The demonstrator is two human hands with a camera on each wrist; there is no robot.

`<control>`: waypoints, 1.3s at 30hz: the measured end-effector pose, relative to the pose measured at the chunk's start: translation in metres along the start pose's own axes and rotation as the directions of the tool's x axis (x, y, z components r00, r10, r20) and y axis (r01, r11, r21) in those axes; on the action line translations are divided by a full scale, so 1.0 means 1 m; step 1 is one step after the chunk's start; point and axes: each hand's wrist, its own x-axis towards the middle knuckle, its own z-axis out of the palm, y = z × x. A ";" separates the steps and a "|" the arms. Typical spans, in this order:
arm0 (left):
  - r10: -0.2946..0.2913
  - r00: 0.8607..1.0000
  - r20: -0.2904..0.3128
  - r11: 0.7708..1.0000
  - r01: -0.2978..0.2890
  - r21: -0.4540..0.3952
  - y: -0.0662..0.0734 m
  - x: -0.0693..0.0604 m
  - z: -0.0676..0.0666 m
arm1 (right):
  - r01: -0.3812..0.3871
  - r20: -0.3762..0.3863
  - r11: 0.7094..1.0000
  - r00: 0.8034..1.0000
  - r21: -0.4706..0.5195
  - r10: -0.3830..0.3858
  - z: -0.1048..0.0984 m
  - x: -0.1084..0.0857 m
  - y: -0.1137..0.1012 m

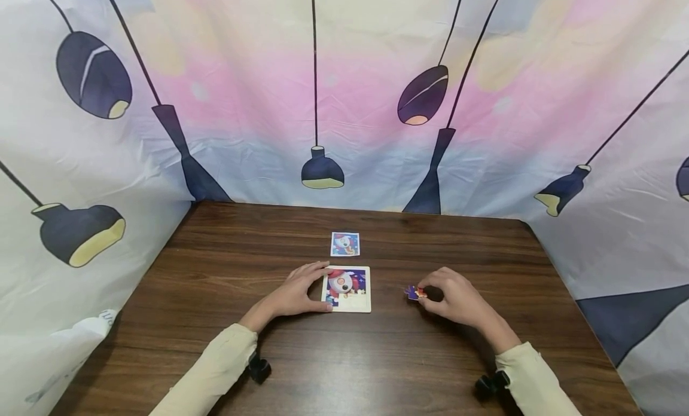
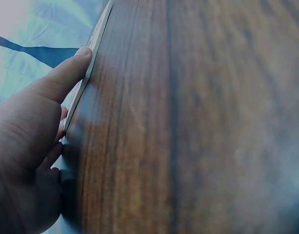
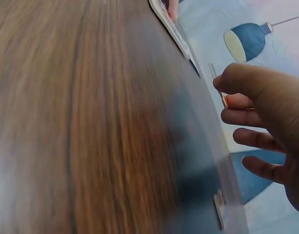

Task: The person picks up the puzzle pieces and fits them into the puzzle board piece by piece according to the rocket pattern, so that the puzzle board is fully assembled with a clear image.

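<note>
A square jigsaw puzzle board (image 1: 362, 305) with a pale border lies on the table, showing a white character in a red hat; its lower part is bare. My left hand (image 1: 296, 290) holds the board at its left side, thumb (image 2: 71, 70) at the near edge and fingers at the far one. To the right of the board, my right hand (image 1: 452, 296) pinches a small purple and orange puzzle piece (image 1: 413, 293) between thumb and fingers. In the right wrist view that piece (image 3: 223, 97) appears edge-on, slightly above the table.
Behind the board lies a small picture card (image 1: 345, 244) with a similar character. Another thin flat piece (image 3: 220, 209) lies on the table in the right wrist view. The brown wooden table (image 1: 344, 368) meets a patterned cloth (image 1: 258, 135) at the back and sides.
</note>
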 end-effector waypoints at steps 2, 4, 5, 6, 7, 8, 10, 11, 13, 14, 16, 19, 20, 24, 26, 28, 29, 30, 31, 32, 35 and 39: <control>0.001 1.000 -0.001 1.000 -0.001 0.002 0.000 0.000 0.000 | 0.014 0.007 1.000 1.000 0.004 -0.014 0.002 0.005 -0.003; 0.002 1.000 0.000 1.000 -0.002 0.003 0.000 0.000 0.000 | 0.026 0.020 1.000 0.999 0.008 -0.026 0.005 0.009 -0.007; 0.002 1.000 0.001 1.000 -0.002 0.004 0.000 0.000 0.000 | 0.029 0.026 1.000 0.999 0.005 -0.029 0.007 0.011 -0.009; 0.002 1.000 0.001 1.000 -0.002 0.005 0.000 0.000 0.000 | 0.032 0.031 0.999 0.999 0.004 -0.032 0.009 0.014 -0.012; 0.002 1.000 0.001 1.000 -0.002 0.006 0.000 0.000 0.000 | 0.034 0.035 0.999 0.999 0.001 -0.034 0.010 0.016 -0.014; 0.001 1.000 0.002 1.000 -0.001 0.006 -0.001 0.000 0.000 | 0.036 0.039 0.999 0.999 0.000 -0.036 0.012 0.019 -0.017; 0.000 1.000 0.001 1.000 0.000 0.005 -0.001 0.000 0.000 | 0.036 0.046 0.999 0.998 0.002 -0.036 0.015 0.024 -0.021; -0.001 1.000 0.000 1.000 0.001 0.005 -0.001 0.000 0.000 | 0.033 0.051 0.999 0.998 0.002 -0.033 0.016 0.027 -0.024; -0.002 1.000 0.001 1.000 0.002 0.004 -0.001 0.000 0.000 | 0.034 0.057 0.999 0.998 0.010 -0.035 0.019 0.033 -0.029; -0.004 1.000 0.002 1.000 0.004 0.006 -0.001 0.000 0.000 | 0.038 0.060 0.999 0.997 0.019 -0.039 0.020 0.035 -0.031; -0.004 1.000 0.002 1.000 0.004 0.007 -0.001 0.000 0.000 | 0.043 0.066 0.999 0.997 0.030 -0.045 0.024 0.040 -0.036; -0.003 1.000 0.003 1.000 0.003 0.009 -0.001 0.000 0.001 | 0.065 0.068 0.996 0.995 0.054 -0.069 0.028 0.047 -0.043; -0.003 1.000 0.003 1.000 0.003 0.007 -0.001 0.000 0.001 | 0.073 0.070 0.996 0.995 0.059 -0.077 0.030 0.049 -0.045; 0.002 1.000 -0.001 1.000 -0.002 0.009 -0.001 0.000 0.001 | 0.094 0.074 0.992 0.992 0.081 -0.100 0.034 0.056 -0.051; 0.001 1.000 -0.003 1.000 -0.001 0.008 -0.001 0.000 0.001 | 0.102 0.077 0.991 0.991 0.089 -0.109 0.036 0.058 -0.054; 0.000 1.000 -0.004 1.000 0.000 0.008 -0.001 0.000 0.002 | 0.107 0.080 0.990 0.990 0.096 -0.115 0.037 0.061 -0.057; -0.002 1.000 -0.004 1.000 0.002 0.009 -0.001 0.000 0.002 | 0.112 0.082 0.989 0.989 0.097 -0.120 0.038 0.062 -0.058; -0.003 1.000 -0.002 1.000 0.003 0.009 -0.001 0.000 0.002 | 0.117 0.083 0.988 0.989 0.098 -0.125 0.039 0.063 -0.060; -0.005 1.000 0.000 1.000 0.005 0.010 -0.001 0.000 0.003 | 0.122 0.085 0.988 0.988 0.097 -0.131 0.040 0.064 -0.062; -0.008 1.000 0.003 1.000 0.008 0.013 -0.001 0.000 0.003 | 0.129 0.087 0.987 0.987 0.094 -0.137 0.041 0.065 -0.064; -0.010 1.000 0.007 1.000 0.010 0.012 0.000 0.000 0.002 | 0.141 0.093 0.986 0.984 0.091 -0.150 0.044 0.070 -0.069; -0.012 1.000 0.008 1.000 0.012 0.006 0.001 0.000 0.001 | 0.149 0.104 0.985 0.982 0.086 -0.158 0.050 0.075 -0.074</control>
